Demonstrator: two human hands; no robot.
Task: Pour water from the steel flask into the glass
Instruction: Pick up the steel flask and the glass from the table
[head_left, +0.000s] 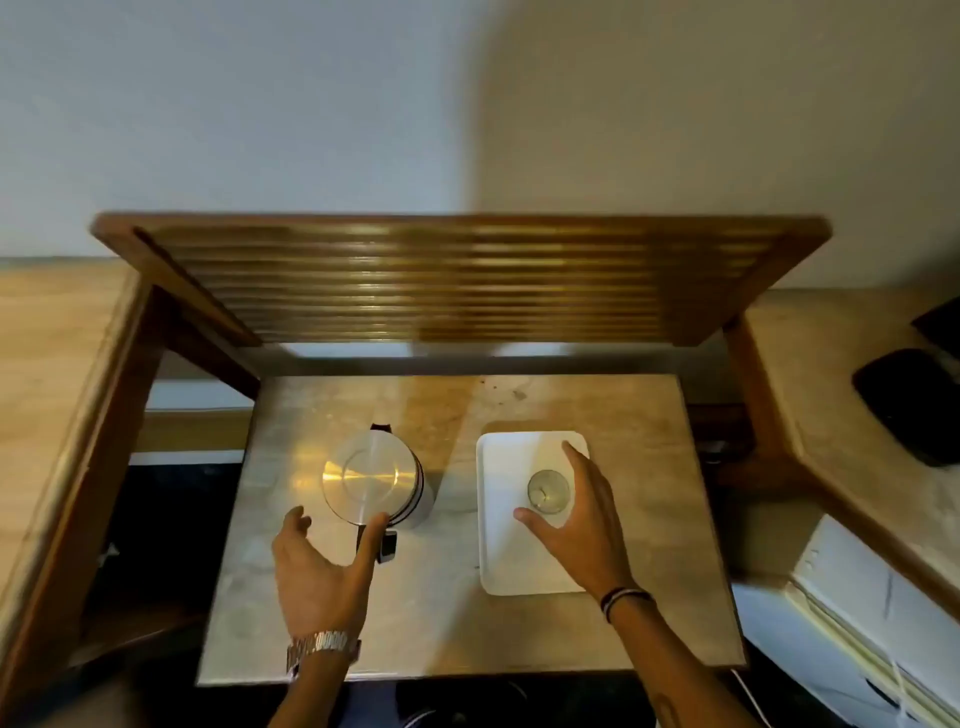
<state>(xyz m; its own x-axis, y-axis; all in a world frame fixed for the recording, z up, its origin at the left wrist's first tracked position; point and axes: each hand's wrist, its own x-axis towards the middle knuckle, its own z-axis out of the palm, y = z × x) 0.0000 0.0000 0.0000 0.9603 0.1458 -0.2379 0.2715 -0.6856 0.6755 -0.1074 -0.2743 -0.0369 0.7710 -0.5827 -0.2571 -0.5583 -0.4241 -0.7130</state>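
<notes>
Flask stands upright left of glass on tray. Left hand, fingers spread, should wrap the handle firmly; right hand, open, cups and steadies the glass.

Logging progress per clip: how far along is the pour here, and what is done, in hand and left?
Done: nothing visible; the steel flask stands upright with its lid on, and the glass sits on the white tray. In hand: the left hand is open at the flask's handle, the right hand open around the glass, neither clearly gripping. Left: gripping, lifting, tilting and pouring.
</notes>
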